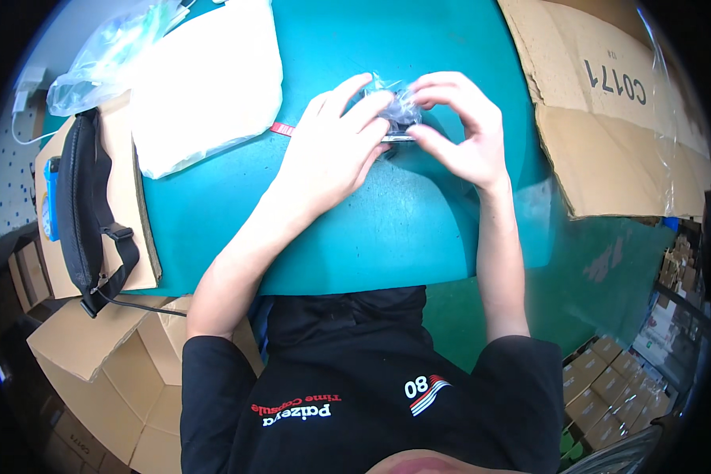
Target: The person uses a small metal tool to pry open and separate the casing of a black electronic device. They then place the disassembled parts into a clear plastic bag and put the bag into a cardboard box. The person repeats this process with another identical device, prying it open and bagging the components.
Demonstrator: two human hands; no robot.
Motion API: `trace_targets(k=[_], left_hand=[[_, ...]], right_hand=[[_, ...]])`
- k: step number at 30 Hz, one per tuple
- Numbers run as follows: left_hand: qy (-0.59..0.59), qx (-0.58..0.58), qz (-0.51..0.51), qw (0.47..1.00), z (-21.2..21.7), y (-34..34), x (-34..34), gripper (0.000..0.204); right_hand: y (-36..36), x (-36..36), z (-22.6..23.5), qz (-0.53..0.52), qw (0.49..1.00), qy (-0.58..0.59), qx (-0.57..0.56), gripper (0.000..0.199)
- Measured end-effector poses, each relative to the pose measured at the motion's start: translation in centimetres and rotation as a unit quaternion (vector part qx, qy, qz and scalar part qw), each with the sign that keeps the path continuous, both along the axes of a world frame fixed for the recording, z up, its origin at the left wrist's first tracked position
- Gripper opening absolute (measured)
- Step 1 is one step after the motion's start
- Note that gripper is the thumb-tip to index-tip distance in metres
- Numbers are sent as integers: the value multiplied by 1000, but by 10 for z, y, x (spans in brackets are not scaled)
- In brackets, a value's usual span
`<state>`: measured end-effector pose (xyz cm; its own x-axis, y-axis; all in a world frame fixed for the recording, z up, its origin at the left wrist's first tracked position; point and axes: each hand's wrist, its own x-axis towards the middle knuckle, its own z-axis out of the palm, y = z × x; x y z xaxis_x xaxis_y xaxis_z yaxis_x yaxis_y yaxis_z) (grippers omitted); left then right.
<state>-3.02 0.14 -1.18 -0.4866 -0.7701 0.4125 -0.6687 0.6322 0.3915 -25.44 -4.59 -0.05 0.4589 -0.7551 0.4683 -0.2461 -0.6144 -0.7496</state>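
Note:
Over the green table, my left hand (333, 146) has its fingers bent round a small dark item with a shiny edge (398, 137) and crinkled clear plastic film (407, 109) on it. From the other side my right hand (470, 130) meets it, thumb at the shiny edge and curled fingertips at the film. Both hands hold this small film-wrapped item between them. My fingers cover much of it, so its exact kind cannot be made out. A red strip with pale print (282, 129) sticks out beside my left hand.
A large white plastic bag (209, 87) lies at the far left, with clear bags (107, 67) behind it. A black belt bag (83, 205) rests on cardboard at the left edge. Below stands an open carton (126, 379). Another carton (608, 118) borders the table's right.

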Motion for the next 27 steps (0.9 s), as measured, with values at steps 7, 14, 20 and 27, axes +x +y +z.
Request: trace_targets(k=[7, 14, 20, 27], left_hand=[[126, 17, 29, 991, -14, 3, -9, 48], [68, 3, 51, 996, -9, 1, -12, 37], [102, -21, 23, 994, -25, 2, -2, 24], [146, -128, 107, 975, -14, -3, 19, 19]], right_hand=[[-1, 4, 6, 17, 959, 234, -160, 40], [-4, 11, -10, 18, 977, 198, -80, 66], [-2, 20, 2, -14, 986, 162, -31, 90], [-10, 6, -20, -78, 989, 101, -76, 50]])
